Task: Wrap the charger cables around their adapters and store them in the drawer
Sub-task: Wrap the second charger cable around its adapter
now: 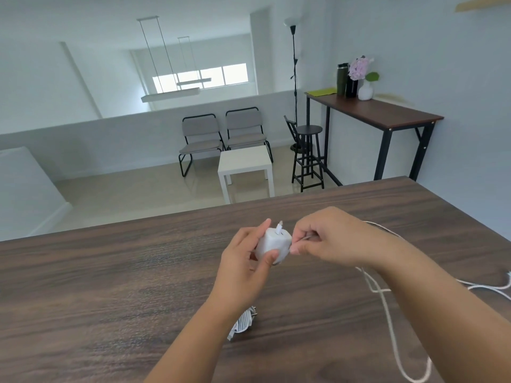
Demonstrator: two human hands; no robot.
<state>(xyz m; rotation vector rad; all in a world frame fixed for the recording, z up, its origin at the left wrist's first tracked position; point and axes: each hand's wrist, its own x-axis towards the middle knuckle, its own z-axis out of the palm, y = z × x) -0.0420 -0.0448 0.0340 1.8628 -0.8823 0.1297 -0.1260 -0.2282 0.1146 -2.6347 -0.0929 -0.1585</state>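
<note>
My left hand (246, 261) grips a white cube-shaped charger adapter (272, 243) above the dark wooden table (110, 286), with a cable plug standing in its top face. My right hand (329, 239) pinches the white cable right beside the adapter. The loose white cable (387, 308) trails under my right forearm and across the table toward the right and near edges. A second adapter with its cable wound around it (243, 323) lies on the table below my left wrist, partly hidden by my forearm. No drawer is in view.
More white cable (495, 286) lies at the table's right edge. Beyond the table's far edge stand a white side table (246, 164), two grey chairs (221, 134), a black stool (308, 156) and a tall desk (378, 111) with bottles and a flower vase.
</note>
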